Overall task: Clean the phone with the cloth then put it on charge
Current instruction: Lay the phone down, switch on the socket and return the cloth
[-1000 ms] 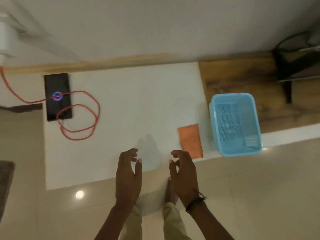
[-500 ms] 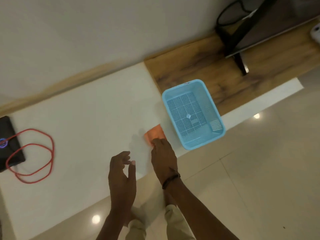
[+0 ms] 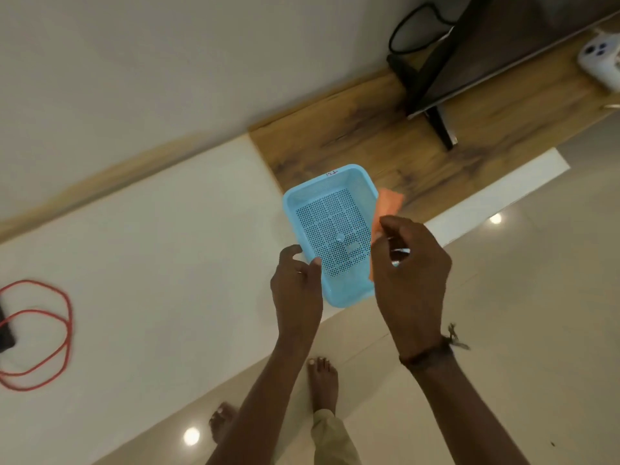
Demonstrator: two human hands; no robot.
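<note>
My right hand (image 3: 407,273) is shut on the orange cloth (image 3: 388,204), which hangs in the air over the right rim of the light blue perforated basket (image 3: 330,229). My left hand (image 3: 297,290) hovers at the basket's near left corner with its fingers apart and holds nothing. The black phone (image 3: 5,333) shows only as a sliver at the far left edge of the white counter (image 3: 151,263). The red charging cable (image 3: 43,333) lies looped beside the phone.
A wooden shelf section (image 3: 385,135) runs behind the basket, with a dark monitor stand (image 3: 439,125) and a white controller (image 3: 600,62) at the far right. Below the counter edge are glossy floor tiles and my bare feet (image 3: 322,380).
My right hand has picked the orange cloth up off the counter and carried it right, over the basket. The view swung right, so the phone slid to the left edge.
</note>
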